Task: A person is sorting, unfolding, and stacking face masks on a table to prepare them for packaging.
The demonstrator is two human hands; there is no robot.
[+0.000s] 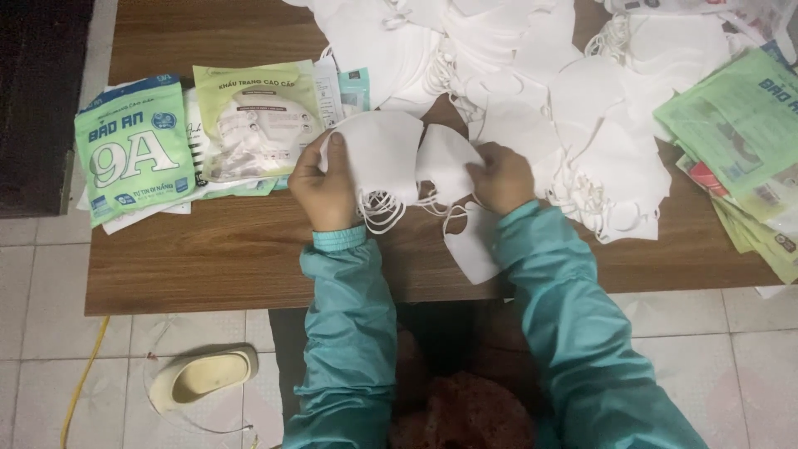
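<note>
My left hand (320, 187) grips a small stack of white folded face masks (378, 154), thumb on top, their ear loops hanging below. My right hand (501, 176) pinches another white mask (445, 162) right beside that stack. One more white mask (475, 249) lies on the wooden table (208, 249) under my right wrist. Both sleeves are teal.
A big heap of white masks (573, 100) covers the table's far middle and right. Green printed mask packets (133, 150) lie at the left, and a fanned stack of green packets (740, 125) at the right. A cream slipper (204, 374) and a yellow cable (83, 382) lie on the tiled floor.
</note>
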